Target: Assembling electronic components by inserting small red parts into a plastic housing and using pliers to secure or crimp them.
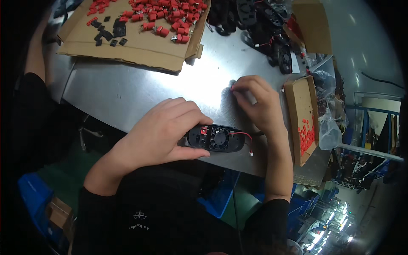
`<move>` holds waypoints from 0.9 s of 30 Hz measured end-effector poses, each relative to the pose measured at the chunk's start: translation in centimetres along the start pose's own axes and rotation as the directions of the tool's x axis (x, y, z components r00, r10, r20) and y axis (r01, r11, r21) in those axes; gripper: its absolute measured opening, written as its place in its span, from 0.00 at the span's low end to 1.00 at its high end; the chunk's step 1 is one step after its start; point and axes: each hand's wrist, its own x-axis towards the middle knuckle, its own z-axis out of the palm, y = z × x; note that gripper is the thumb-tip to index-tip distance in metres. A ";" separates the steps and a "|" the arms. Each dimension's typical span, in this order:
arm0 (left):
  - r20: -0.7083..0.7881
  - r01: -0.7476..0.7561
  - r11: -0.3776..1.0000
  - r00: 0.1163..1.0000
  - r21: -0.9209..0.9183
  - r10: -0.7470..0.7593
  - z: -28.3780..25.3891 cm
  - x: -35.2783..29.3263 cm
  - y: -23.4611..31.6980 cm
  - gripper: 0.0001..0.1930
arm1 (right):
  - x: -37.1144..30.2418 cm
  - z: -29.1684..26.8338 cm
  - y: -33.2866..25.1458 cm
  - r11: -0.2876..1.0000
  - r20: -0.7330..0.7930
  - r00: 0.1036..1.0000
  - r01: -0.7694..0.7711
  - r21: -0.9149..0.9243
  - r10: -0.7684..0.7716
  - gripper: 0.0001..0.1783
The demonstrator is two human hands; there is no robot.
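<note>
My left hand grips a black oval plastic housing near the table's front edge, thumb along its near side and fingers over its far side. In the housing sit a small black cooling fan and a little red part. From the fan a red wire runs out to a white connector. Farther up and to the right, my right hand is closed in a pinch just above the metal table. A small dark and red piece shows at its fingertips, mostly hidden.
A cardboard tray at the far left holds many red parts and black square pieces. Several black housings with wires lie at the far right. A narrow cardboard box of small red pieces stands right; another person's arm shows at left.
</note>
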 end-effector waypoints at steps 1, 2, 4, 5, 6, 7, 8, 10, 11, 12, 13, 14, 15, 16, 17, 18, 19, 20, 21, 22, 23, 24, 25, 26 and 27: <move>-0.004 -0.010 1.000 1.000 0.007 0.010 0.1 0.0 0.0 0.27 | -0.3 -0.1 -0.2 1.000 0.010 1.000 -0.010 0.003 0.010 0.13; -0.006 0.000 1.000 1.000 0.004 0.001 0.0 -0.1 0.3 0.27 | -0.3 -0.3 -0.6 0.999 -0.024 0.999 -0.028 0.016 0.028 0.13; 0.002 0.017 1.000 1.000 0.006 -0.017 0.0 -0.2 0.0 0.27 | -0.4 -0.8 -2.3 0.997 -0.067 0.997 -0.029 0.068 0.034 0.13; -0.009 0.029 1.000 1.000 0.001 -0.029 0.1 -0.5 -0.5 0.27 | -0.6 -1.1 -3.9 0.994 -0.075 0.997 -0.006 0.112 0.015 0.12; -0.031 0.004 1.000 0.999 0.004 -0.004 0.2 -0.5 -0.5 0.27 | -1.1 -1.4 -5.6 0.992 -0.086 0.996 0.046 0.115 -0.036 0.12; -0.053 -0.022 1.000 0.998 0.005 0.022 0.3 -0.5 -0.6 0.26 | -1.6 -1.4 -7.4 0.991 -0.067 0.996 0.069 0.113 -0.062 0.13; -0.062 -0.011 1.000 0.998 0.002 0.011 0.3 -0.6 -0.6 0.26 | -1.9 -0.9 -8.8 0.988 -0.049 0.995 0.095 0.119 -0.089 0.14; -0.018 0.012 1.000 1.000 0.008 -0.012 0.4 -0.3 -0.3 0.26 | -2.5 -0.1 -9.5 0.982 -0.051 0.993 0.118 0.149 -0.111 0.15; -0.027 0.023 1.000 0.999 0.002 -0.023 0.4 -0.4 -0.4 0.26 | -2.6 0.2 -9.6 0.985 -0.053 0.993 0.115 0.126 -0.109 0.16; -0.039 0.020 1.000 0.999 0.005 -0.020 0.5 -0.4 -0.4 0.26 | -2.7 0.5 -9.6 0.988 -0.056 0.993 0.112 0.104 -0.107 0.16; -0.051 0.017 1.000 0.999 0.009 -0.017 0.6 -0.6 -0.5 0.27 | -2.7 1.0 -9.7 0.987 -0.043 0.993 0.116 0.111 -0.112 0.16; -0.059 0.020 1.000 0.998 0.002 -0.020 0.6 -0.5 -0.5 0.27 | -2.9 1.2 -9.8 0.988 -0.071 0.990 0.129 0.083 -0.124 0.17; -0.058 0.011 1.000 0.998 -0.002 -0.011 0.6 -0.5 -0.5 0.27 | -2.9 1.3 -9.8 0.988 -0.100 0.986 0.142 0.055 -0.136 0.17; -0.057 0.002 1.000 0.998 -0.005 -0.003 0.6 -0.4 -0.4 0.28 | -2.9 1.3 -9.8 0.988 -0.090 0.986 0.144 0.054 -0.139 0.17; -0.061 0.008 1.000 0.998 -0.011 -0.009 0.6 -0.5 -0.5 0.28 | -3.0 1.4 -9.7 0.989 -0.088 0.989 0.126 0.072 -0.120 0.17; -0.068 -0.001 1.000 0.998 -0.002 0.001 0.6 -0.6 -0.5 0.28 | -3.0 1.5 -9.7 0.990 -0.086 0.991 0.108 0.090 -0.101 0.17; -0.075 -0.011 1.000 0.997 0.007 0.012 0.6 -0.7 -0.6 0.28 | -2.9 1.5 -9.7 0.990 -0.079 0.992 0.108 0.091 -0.101 0.17; -0.079 -0.007 1.000 0.997 0.002 0.007 0.6 -0.7 -0.5 0.28 | -2.8 1.4 -9.7 0.991 -0.067 0.993 0.102 0.086 -0.096 0.17; -0.071 -0.006 1.000 0.997 0.013 0.007 0.5 -0.7 -0.4 0.27 | -2.8 1.3 -9.7 0.992 -0.056 0.994 0.095 0.080 -0.091 0.18; -0.063 -0.006 1.000 0.998 0.025 0.008 0.5 -0.8 -0.3 0.26 | -2.9 1.3 -9.7 0.992 -0.049 0.995 0.095 0.080 -0.091 0.18; -0.066 -0.003 1.000 0.998 0.021 0.005 0.5 -0.8 -0.3 0.26 | -3.0 1.3 -9.8 0.993 -0.037 0.996 0.082 0.083 -0.079 0.17; -0.065 -0.007 1.000 0.998 0.025 0.009 0.5 -0.8 -0.3 0.26 | -3.1 1.3 -9.8 0.994 -0.025 0.997 0.069 0.086 -0.067 0.17; -0.063 -0.012 0.999 0.998 0.030 0.014 0.5 -0.8 -0.3 0.26 | -3.1 1.2 -9.7 0.994 -0.021 0.998 0.069 0.086 -0.067 0.17; -0.065 -0.010 1.000 0.998 0.027 0.011 0.4 -0.7 -0.2 0.26 | -3.1 1.2 -9.5 0.994 -0.024 0.998 0.063 0.092 -0.061 0.18; -0.062 -0.011 0.999 0.998 0.035 0.013 0.4 -0.7 -0.2 0.26 | -3.1 1.2 -9.5 0.994 -0.028 0.998 0.056 0.098 -0.054 0.18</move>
